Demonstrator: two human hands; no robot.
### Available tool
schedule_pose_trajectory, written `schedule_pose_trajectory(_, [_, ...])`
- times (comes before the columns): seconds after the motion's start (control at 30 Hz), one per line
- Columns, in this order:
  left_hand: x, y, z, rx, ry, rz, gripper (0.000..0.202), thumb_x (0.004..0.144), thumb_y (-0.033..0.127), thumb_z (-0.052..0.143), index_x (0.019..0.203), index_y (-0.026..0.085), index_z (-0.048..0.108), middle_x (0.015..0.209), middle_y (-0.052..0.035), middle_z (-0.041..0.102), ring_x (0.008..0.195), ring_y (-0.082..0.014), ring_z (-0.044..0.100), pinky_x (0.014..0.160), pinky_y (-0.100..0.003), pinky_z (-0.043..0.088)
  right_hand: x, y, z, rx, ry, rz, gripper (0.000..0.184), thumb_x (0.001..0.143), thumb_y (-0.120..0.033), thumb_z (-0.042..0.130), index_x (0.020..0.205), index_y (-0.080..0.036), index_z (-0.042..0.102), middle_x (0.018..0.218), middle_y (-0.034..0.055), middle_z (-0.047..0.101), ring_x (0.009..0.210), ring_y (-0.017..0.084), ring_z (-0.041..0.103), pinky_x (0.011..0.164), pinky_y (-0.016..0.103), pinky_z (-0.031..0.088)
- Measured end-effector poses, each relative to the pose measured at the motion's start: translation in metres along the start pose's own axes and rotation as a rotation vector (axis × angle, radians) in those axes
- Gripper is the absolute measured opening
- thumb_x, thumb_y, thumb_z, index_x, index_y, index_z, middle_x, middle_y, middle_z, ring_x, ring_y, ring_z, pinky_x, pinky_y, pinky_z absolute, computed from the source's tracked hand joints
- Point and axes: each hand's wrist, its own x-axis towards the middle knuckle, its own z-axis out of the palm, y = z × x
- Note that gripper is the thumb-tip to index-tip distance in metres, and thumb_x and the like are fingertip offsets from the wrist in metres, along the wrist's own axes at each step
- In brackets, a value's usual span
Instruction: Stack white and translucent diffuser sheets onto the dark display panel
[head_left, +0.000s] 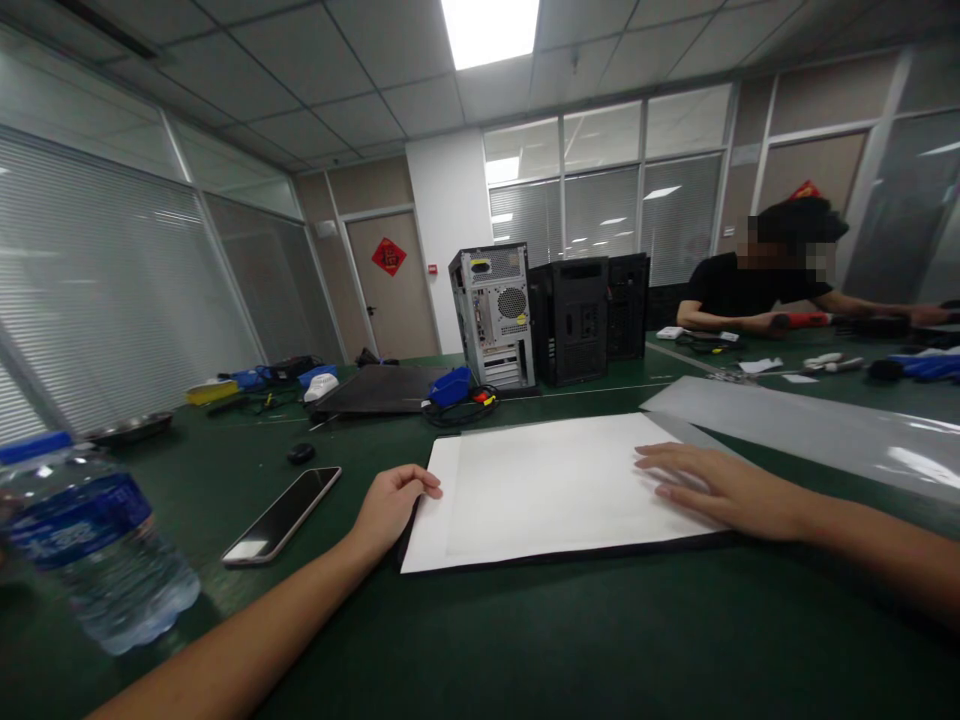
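A large white sheet [555, 480] lies on a thin black panel or board [570, 556], whose dark edge shows along the front. A clear film seems to cover part of the sheet and reaches past its right side. At the left edge, the curled fingers of my left hand [394, 505] hold the sheet's border, thumb and forefinger close together. My right hand [720, 485] rests on the right part of the sheet, open, with fingers stretched out and palm down.
To the left are a phone [285, 515], a round black object [301, 453] and a water bottle [97, 545]. Computer cases [495, 315] stand behind the sheet. A translucent plastic sheet [817, 425] lies on the right. Across the table, a co-worker [742, 285] holds a red-handled tool [802, 319].
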Motion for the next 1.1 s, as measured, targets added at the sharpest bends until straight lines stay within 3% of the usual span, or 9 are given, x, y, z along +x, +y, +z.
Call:
schedule_pose_trajectory(0.1, [0.001,-0.001,0.0,-0.001,-0.003,0.0,0.023,0.068,0.028,0.053,0.076,0.018,0.072,0.077,-0.0036,0.076,0.073,-0.0218,0.063,0.069,-0.029,0.04,0.001,0.002,0.001,0.023,0.018,-0.002,0.059,0.092,-0.065,0.046,0.141,-0.031,0.054,0.152,0.0024,0.045,0.139,0.03,0.041,0.117,0.053,0.034])
schedule_pose_trajectory(0.33, [0.0,0.0,0.0,0.004,0.002,0.002,0.022,0.067,0.027,0.054,0.075,0.018,0.072,0.076,-0.0034,0.076,0.074,-0.0212,0.063,0.069,-0.029,0.04,0.003,0.013,0.0,-0.042,0.002,0.073,0.062,0.092,-0.067,0.044,0.131,-0.024,0.063,0.138,0.0072,0.058,0.125,0.03,0.054,0.109,0.053,0.043])
schedule_pose_trajectory(0.5, [0.0,0.001,0.0,0.006,0.012,0.002,0.024,0.066,0.023,0.052,0.078,0.018,0.073,0.078,-0.0031,0.076,0.07,-0.0194,0.062,0.065,-0.028,0.041,-0.001,0.014,-0.001,0.044,-0.096,0.031,0.06,0.092,-0.065,0.047,0.139,-0.031,0.056,0.151,0.0033,0.046,0.138,0.031,0.043,0.115,0.055,0.035])
schedule_pose_trajectory(0.73, [-0.002,0.0,0.0,0.039,0.063,-0.033,0.04,0.056,0.008,0.052,0.088,0.018,0.074,0.098,-0.0041,0.076,0.063,-0.0159,0.063,0.055,-0.025,0.042,-0.003,0.012,0.002,0.082,-0.143,-0.056,0.058,0.093,-0.062,0.048,0.145,-0.038,0.048,0.157,-0.0006,0.037,0.144,0.032,0.033,0.12,0.057,0.027])
schedule_pose_trajectory(0.87, [-0.002,0.0,0.002,0.029,0.089,-0.019,0.033,0.062,0.007,0.055,0.086,0.019,0.074,0.116,-0.0057,0.073,0.077,-0.0185,0.069,0.06,-0.025,0.049,-0.003,0.012,0.002,0.074,-0.148,-0.06,0.059,0.092,-0.062,0.049,0.147,-0.04,0.046,0.158,-0.0019,0.035,0.145,0.032,0.032,0.12,0.056,0.026])
schedule_pose_trajectory(1.1, [-0.001,0.001,0.001,0.054,0.124,0.008,0.02,0.069,0.013,0.06,0.083,0.019,0.074,0.115,-0.006,0.073,0.095,-0.0224,0.07,0.073,-0.028,0.054,-0.004,0.009,0.001,0.066,-0.147,-0.081,0.061,0.091,-0.063,0.05,0.147,-0.038,0.046,0.158,-0.0005,0.035,0.145,0.033,0.032,0.119,0.058,0.027])
